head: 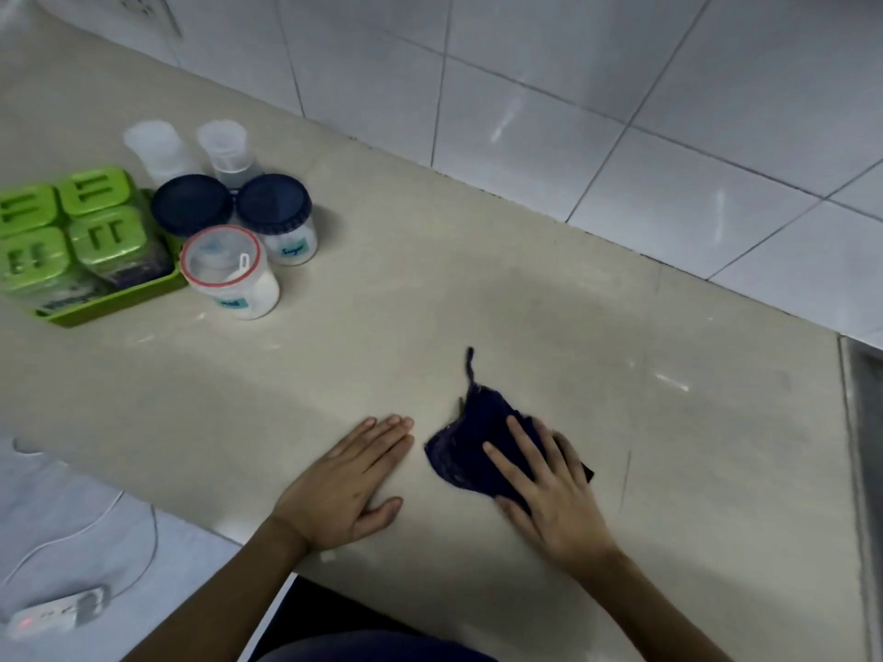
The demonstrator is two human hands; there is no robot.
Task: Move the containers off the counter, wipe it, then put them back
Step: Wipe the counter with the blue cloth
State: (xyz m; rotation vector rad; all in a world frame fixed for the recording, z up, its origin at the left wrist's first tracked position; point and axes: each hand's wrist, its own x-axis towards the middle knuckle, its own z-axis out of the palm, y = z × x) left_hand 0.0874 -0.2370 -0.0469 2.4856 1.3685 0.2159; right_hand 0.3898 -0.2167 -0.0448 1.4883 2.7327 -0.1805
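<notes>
1. Counter (478, 303): broad, pale, mostly bare through the middle and right; bounded by the tiled wall (621, 112) at the back, a metal rim (860, 446) at the far right, and the front edge running just under both wrists. Plenty of open room for sweeping strokes toward the wall and rightward.
2. Containers (157, 236): clustered at the left end, well apart from the hands — green-lidded boxes in a green tray (119, 303), two dark-lidded jars, a red-rimmed tub, two clear bottles behind. Judged moved aside, not yet returned.
3. Left hand (349, 484): flat, fingers together, palm down on bare surface, holding nothing.
4. Right hand (544, 489): spread wide, pressing down on the cloth.
5. Cloth (473, 441): dark, crumpled, near the front edge, just beside the left fingertips. Judged mid-wipe; faint smears near the tray suggest the left end remains.
</notes>
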